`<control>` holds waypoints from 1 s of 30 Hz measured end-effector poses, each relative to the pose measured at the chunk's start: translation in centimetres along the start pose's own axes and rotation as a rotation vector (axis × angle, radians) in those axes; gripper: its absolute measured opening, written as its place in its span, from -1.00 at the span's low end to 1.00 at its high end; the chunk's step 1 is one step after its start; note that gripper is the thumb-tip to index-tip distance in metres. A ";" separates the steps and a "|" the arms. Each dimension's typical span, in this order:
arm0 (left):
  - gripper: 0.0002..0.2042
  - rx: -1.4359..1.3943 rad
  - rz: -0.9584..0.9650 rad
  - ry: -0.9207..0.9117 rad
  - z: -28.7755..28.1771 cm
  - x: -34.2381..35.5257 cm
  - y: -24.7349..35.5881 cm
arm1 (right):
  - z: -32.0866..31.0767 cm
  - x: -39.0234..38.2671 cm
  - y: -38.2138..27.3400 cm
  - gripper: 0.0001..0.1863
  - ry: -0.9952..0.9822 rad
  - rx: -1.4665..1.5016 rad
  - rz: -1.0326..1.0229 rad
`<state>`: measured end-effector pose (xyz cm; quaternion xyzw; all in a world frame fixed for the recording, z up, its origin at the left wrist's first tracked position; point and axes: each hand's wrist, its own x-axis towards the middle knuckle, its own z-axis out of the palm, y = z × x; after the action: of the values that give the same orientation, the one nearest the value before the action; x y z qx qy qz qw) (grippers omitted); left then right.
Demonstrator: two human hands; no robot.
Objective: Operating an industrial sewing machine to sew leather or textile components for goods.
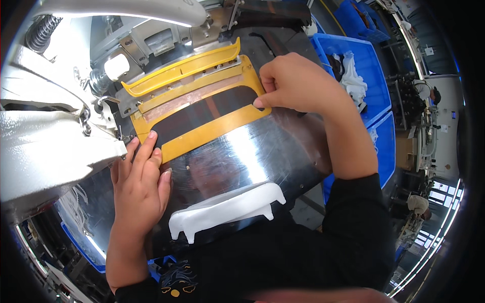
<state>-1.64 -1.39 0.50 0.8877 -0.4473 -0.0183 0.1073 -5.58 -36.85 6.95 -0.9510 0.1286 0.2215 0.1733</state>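
Observation:
A yellow sewing clamp frame (206, 135) with a long rounded opening lies on the shiny metal work plate (222, 171). Through the opening a dark surface with a brownish stripe shows. My right hand (295, 83) pinches the frame's right end, thumb at the inner corner and fingers curled over the edge. At the lower left corner, my left hand (139, 177) rests with its fingers stretched out, fingertips touching the frame. A raised yellow flap (182, 70) stands along the frame's far side. Close to my body lies a small stack of white strip-shaped pieces (227, 209) with pointed tabs.
A white sewing machine head (50, 131) takes up the left side, close to my left hand. Blue bins (371, 91) stand at the right, with white pieces in one. White cords or strips (76, 209) hang at the lower left. Metal machine parts line the far side.

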 end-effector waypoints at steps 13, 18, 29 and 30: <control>-0.62 0.016 0.015 0.006 -0.8 -0.1 0.1 | 2.0 -3.7 1.8 -0.79 0.180 -0.281 -0.516; -0.68 0.014 0.152 0.114 -1.3 -0.5 -0.3 | 1.4 -1.2 2.9 -0.87 0.238 -0.045 -0.653; -0.73 -0.141 0.254 0.266 -1.4 -0.7 -0.8 | 2.7 4.3 5.3 -0.47 0.223 1.325 -0.470; -0.73 -0.140 0.254 0.270 -1.4 -0.8 -0.9 | 2.7 4.3 5.3 -0.47 0.224 1.322 -0.473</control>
<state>-1.18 0.00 1.60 0.8089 -0.5349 0.0836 0.2292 -4.55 -41.29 1.22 -0.6661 0.0431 -0.0455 0.7433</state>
